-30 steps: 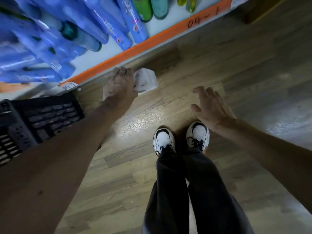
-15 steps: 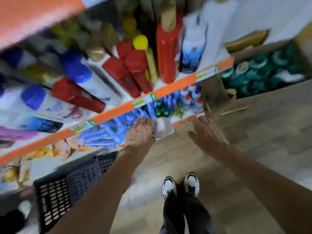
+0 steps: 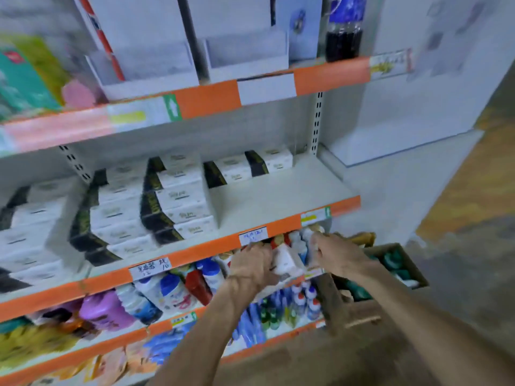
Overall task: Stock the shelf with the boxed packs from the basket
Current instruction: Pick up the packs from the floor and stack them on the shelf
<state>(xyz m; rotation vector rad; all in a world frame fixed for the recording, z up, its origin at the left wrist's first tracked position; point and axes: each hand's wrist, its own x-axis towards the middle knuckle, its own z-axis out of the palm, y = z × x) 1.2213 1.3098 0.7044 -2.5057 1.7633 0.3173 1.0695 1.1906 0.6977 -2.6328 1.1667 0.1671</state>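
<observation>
A white boxed pack (image 3: 285, 260) is gripped in my left hand (image 3: 255, 264), held in front of the orange shelf edge. My right hand (image 3: 337, 253) is at the pack's right side, fingers spread and touching or nearly touching it. Just above is the middle shelf (image 3: 278, 196), whose right half is bare. Stacks of the same white-and-black boxed packs (image 3: 172, 201) fill its left part, and two more packs (image 3: 248, 165) stand at the back. The basket is out of view.
Below the hands a shelf holds bottles and cans (image 3: 178, 288). An open cardboard carton of green-capped bottles (image 3: 390, 268) sits on the floor at the right. White display boxes (image 3: 245, 54) and a dark bottle (image 3: 344, 37) stand on the upper shelf.
The view has swung up from the floor to the shelves. My left hand has risen with the white pack to the middle shelf's edge, and my right hand has closed in beside it.
</observation>
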